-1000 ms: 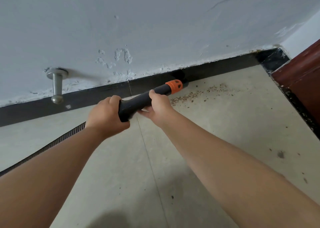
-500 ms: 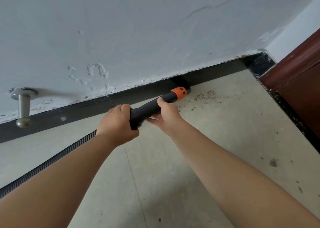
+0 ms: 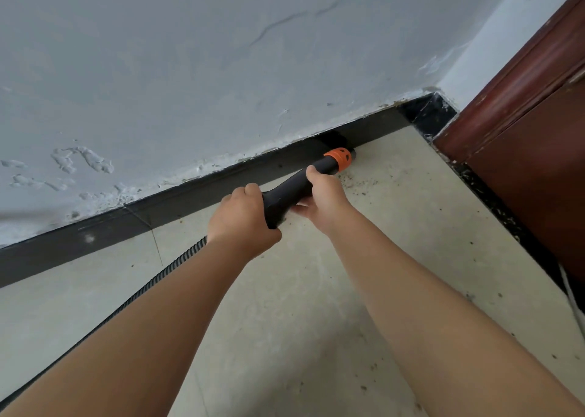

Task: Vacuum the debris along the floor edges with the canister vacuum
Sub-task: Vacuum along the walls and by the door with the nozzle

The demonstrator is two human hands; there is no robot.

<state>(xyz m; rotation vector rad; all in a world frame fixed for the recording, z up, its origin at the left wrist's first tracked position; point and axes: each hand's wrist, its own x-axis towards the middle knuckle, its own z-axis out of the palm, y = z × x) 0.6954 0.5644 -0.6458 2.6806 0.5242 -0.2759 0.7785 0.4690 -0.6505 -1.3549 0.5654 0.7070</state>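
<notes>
The wall (image 3: 190, 52) is painted pale grey-blue and has a thin crack in the upper part and rough, flaking plaster near its bottom. A black skirting board (image 3: 95, 242) runs along its foot to the corner. The floor (image 3: 300, 321) is of light beige tiles with thin joints and small dark specks. On the right stands a dark red-brown wooden door frame (image 3: 522, 106). The light is soft and even.

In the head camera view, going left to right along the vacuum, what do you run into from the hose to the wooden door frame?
Ribbed hose → left hand gripping the black handle → black handle → right hand gripping it further forward → orange collar at the baseboard → scattered debris → black corner tile → wooden door frame.
</notes>
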